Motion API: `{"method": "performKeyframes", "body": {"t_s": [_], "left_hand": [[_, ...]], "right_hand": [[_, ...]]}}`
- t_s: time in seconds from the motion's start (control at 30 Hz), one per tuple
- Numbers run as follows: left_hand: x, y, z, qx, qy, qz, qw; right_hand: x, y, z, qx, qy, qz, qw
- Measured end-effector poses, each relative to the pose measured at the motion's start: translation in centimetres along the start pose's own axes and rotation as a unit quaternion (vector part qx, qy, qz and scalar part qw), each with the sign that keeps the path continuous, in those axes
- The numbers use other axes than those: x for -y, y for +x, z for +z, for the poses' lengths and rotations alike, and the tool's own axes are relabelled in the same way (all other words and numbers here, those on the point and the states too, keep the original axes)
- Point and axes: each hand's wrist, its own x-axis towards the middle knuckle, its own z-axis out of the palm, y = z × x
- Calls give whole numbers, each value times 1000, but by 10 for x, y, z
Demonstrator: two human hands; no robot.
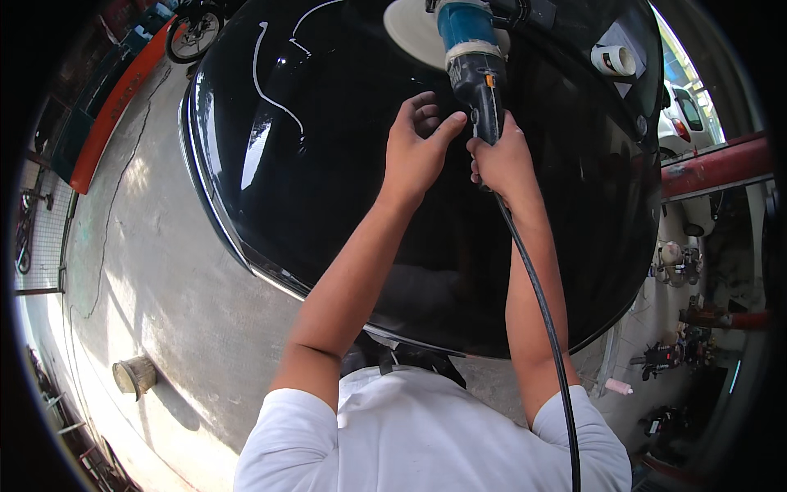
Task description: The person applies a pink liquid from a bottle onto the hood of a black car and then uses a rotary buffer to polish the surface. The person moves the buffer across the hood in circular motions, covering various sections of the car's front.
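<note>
My right hand [502, 157] is wrapped round the rear handle of a blue and black polishing machine [469, 33]. Its round pale pad [407, 31] shows at the top of the view, over the glossy black car panel [344, 221]. From the handle's end a black power cord [537, 283] runs back along my right forearm. Just left of the handle, my left hand [416, 143] hovers with fingers partly curled and thumb apart, holding nothing. White streaks of paste [264, 82] lie on the panel to the left.
A white cup [613, 61] rests on the car at the upper right, beside some paper. A short cylindrical can [134, 376] stands on the concrete floor at left. A motorcycle wheel [194, 37] and an orange beam [115, 111] are at the upper left; a red beam [717, 166] is at right.
</note>
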Motion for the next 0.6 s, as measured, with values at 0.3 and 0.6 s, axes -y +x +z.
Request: {"method": "performKeyframes", "body": {"t_s": [0.3,0.6], "left_hand": [[-11,129,-67,-101,17,22,994],[17,142,-37,-35,-66,-22,997]], "right_hand": [[51,23,89,100,51,-40,993],[19,4,69,34,-97,-40,994]]}}
